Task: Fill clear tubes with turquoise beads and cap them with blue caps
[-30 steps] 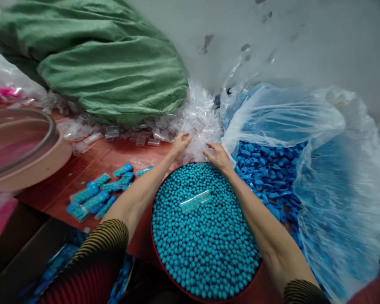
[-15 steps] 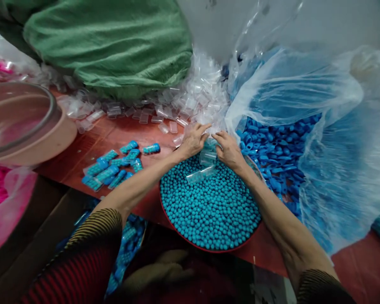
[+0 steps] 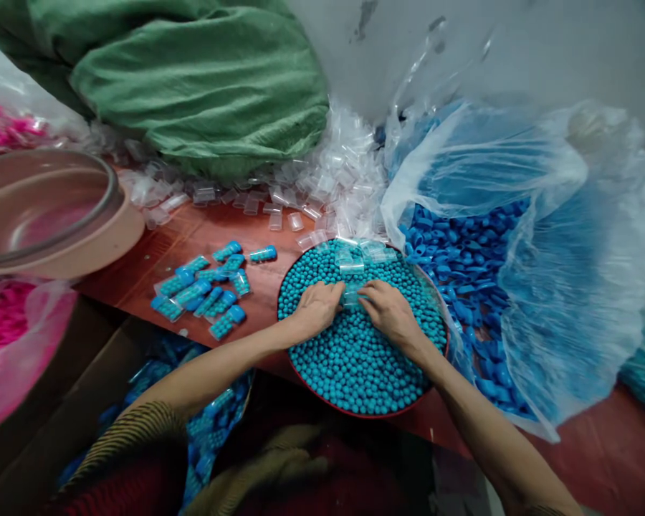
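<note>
Over a round red basin (image 3: 301, 373) of turquoise beads (image 3: 362, 369), my left hand (image 3: 318, 309) and my right hand (image 3: 391, 315) come close together. Their fingers are closed on a small clear plastic tube (image 3: 350, 296) at the bead surface; the fingers partly hide it. More clear tubes (image 3: 351, 264) lie on the beads just beyond, toward the basin's far rim. Left of the basin, several bead-filled tubes with blue caps (image 3: 193, 292) lie loosely grouped on the red tabletop (image 3: 269, 304).
Loose clear tubes (image 3: 349, 165) are heaped behind the basin, beside a green cloth bundle (image 3: 204, 86). Blue caps (image 3: 462, 247) spill from a translucent bag (image 3: 559, 287) at right. A pinkish tub (image 3: 86, 244) stands left. Below the table edge, a container holds filled tubes (image 3: 209, 437).
Both hands have come back from the heap of clear tubes to above the beads. Several clear tubes now lie at the basin's far side. The head view has shifted.
</note>
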Tool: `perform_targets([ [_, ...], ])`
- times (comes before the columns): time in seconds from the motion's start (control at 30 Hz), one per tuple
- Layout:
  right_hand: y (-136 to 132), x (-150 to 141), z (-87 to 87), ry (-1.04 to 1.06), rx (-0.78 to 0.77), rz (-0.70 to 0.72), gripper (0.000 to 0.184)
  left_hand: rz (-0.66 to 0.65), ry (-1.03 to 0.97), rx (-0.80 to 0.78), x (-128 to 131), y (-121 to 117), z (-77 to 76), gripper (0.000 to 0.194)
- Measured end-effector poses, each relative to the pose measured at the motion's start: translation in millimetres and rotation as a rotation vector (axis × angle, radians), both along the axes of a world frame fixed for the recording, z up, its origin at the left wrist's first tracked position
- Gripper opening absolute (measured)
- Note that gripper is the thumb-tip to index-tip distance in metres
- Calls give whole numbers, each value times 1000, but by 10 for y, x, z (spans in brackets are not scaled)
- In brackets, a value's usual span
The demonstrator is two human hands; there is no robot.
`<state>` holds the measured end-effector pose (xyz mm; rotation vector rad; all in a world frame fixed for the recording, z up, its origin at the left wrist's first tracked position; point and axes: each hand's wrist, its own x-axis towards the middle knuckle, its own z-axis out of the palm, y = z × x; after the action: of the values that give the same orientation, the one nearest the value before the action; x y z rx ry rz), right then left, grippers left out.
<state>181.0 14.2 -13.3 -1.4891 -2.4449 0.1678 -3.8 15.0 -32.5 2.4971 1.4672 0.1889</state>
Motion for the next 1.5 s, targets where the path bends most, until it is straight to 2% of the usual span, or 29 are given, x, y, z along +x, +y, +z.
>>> perform_targets([
  [0.07,56,-13,53,47,-14,-155,28,-19,-34,4,-20,-7,-44,28],
  [0.13,125,-66,75,8,-74,-304,37,-45,-56,12,-49,-30,-72,30],
  [0.2,187,-130,43,-54,-159,-335,39,-43,-78,6,-78,-59,-84,28],
  [0.3,242,-165,-61,-12,-203,-258,32,-4,-189,-15,-115,-96,-69,27],
  [0.43,185,-113,-86,55,-39,-179,33,-26,-390,63,-138,-125,-6,26],
  [0.5,82,-121,-36,7,44,-105,37,-74,-370,123,-137,-143,24,24],
  [0.6,-140,-189,-3,-34,59,-1,41,-150,-274,145,-130,-194,29,25],
  [0.73,-454,-224,-128,40,49,51,44,-225,-197,75,-107,-317,-58,29],
  [0.83,-583,-129,-203,108,44,35,44,-226,-198,56,-62,-397,-120,41],
  [0.9,-564,-25,-179,173,48,12,40,-212,-165,22,-31,-412,-115,52],
  [1.0,-381,106,-69,206,69,-15,36,-205,-84,-60,-15,-379,-34,58],
  [1.1,-133,112,-2,42,-19,20,39,-237,-45,-105,-24,-343,55,44],
  [1.2,28,24,-40,-61,-137,56,36,-203,-31,-42,-18,-365,74,27],
  [1.33,36,-51,-110,102,-140,33,29,-210,-61,97,20,-409,10,28],
  [1.5,-51,-69,-81,312,-334,85,24,-182,-111,4,60,-355,12,42],
])
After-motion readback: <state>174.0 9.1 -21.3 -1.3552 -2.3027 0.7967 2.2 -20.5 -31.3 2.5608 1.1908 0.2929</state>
